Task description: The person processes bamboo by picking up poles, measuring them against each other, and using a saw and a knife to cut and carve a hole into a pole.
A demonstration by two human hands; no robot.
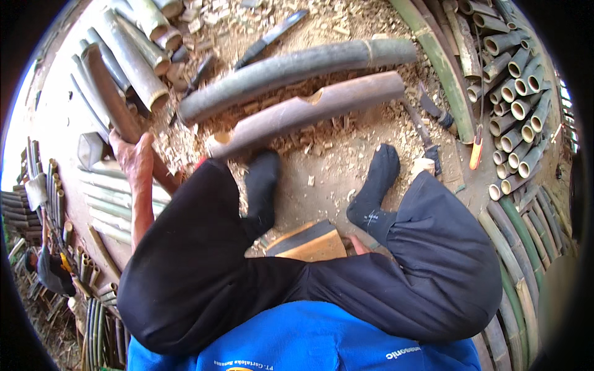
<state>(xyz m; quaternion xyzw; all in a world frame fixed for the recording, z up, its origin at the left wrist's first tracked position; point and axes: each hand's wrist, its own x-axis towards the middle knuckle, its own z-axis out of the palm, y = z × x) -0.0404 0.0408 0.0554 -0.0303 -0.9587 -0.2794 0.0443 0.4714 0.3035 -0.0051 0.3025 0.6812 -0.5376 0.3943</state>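
My left hand point(134, 157) is closed round a long brown bamboo tube point(114, 99), which slants from the upper left down beside my left knee. Only a small part of my right hand point(357, 245) shows, at the edge of a wooden board point(312, 241) between my legs; the rest is hidden under my right thigh. Beyond my feet lies a brownish bamboo tube point(291, 120) with notches cut into it. Behind it is a grey-green bamboo tube point(297, 65), uncut on its visible side.
Wood chips point(229, 28) cover the ground ahead. A knife point(272, 37) lies at the back, and a machete-like blade point(433, 105) and an orange-handled tool point(476, 151) to the right. Cut bamboo tubes point(520, 111) are stacked far right, thick bamboo tubes point(127, 55) at upper left.
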